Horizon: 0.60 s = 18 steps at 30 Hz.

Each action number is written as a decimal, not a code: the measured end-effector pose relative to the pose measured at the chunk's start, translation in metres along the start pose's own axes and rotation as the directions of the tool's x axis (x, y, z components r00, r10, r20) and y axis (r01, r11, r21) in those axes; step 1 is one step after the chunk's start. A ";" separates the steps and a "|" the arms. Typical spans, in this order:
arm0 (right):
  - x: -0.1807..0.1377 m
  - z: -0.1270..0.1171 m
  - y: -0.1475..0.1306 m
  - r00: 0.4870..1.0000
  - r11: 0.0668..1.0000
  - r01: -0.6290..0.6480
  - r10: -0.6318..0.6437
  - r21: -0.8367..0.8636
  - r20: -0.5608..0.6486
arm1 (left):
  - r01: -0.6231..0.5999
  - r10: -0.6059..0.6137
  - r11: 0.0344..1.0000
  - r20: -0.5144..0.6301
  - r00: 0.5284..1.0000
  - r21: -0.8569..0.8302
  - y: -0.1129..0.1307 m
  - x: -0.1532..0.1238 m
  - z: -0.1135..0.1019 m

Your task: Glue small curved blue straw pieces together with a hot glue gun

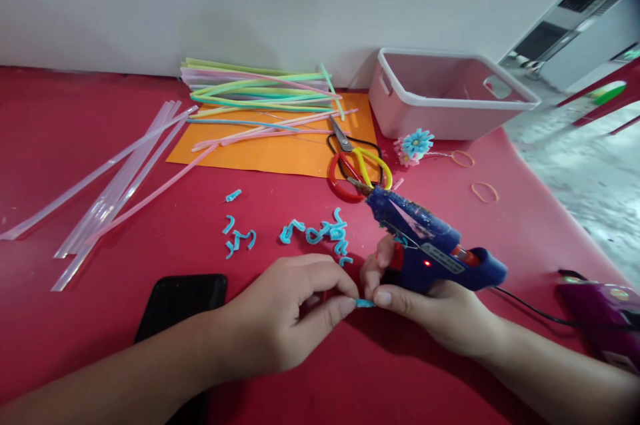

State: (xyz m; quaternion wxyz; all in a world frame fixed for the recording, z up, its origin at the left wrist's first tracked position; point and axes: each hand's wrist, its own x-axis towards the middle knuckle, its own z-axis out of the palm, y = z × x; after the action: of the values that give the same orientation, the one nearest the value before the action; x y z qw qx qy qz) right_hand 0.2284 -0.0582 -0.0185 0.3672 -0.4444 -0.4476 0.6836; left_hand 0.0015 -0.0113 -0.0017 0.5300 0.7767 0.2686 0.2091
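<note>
Between the fingertips of my left hand (300, 312) and my right hand (425, 305) is a small blue piece of pipe cleaner (365, 303), pinched at both ends. My right hand also holds a dark blue glue gun (425, 232), its nozzle pointing up and to the left and its red light on. Short curled blue pipe cleaner pieces (337, 232) lie just beyond my hands. More such curls (240, 238) are scattered to the left, with one small straight bit (233, 196) above them.
Long pipe cleaners (265, 92) lie on an orange sheet (300, 162). Scissors (357, 158) rest at its right. Clear glue sticks (125, 178) and a black phone (185, 298) lie left. A pink bin (450, 112), a pipe-cleaner flower (417, 143) and a purple device (595, 305) stand right.
</note>
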 end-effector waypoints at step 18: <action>-0.002 0.001 -0.003 0.998 1.000 -0.005 0.005 0.013 0.060 | 0.063 -0.065 0.996 -0.021 0.998 -0.066 0.001 0.004 0.000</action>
State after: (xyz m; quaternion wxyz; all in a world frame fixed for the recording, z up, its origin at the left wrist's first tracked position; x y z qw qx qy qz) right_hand 0.2287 -0.0594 -0.0154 0.3548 -0.4223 -0.4528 0.7005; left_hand 0.0047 -0.0096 -0.0003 0.5583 0.7475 0.2925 0.2097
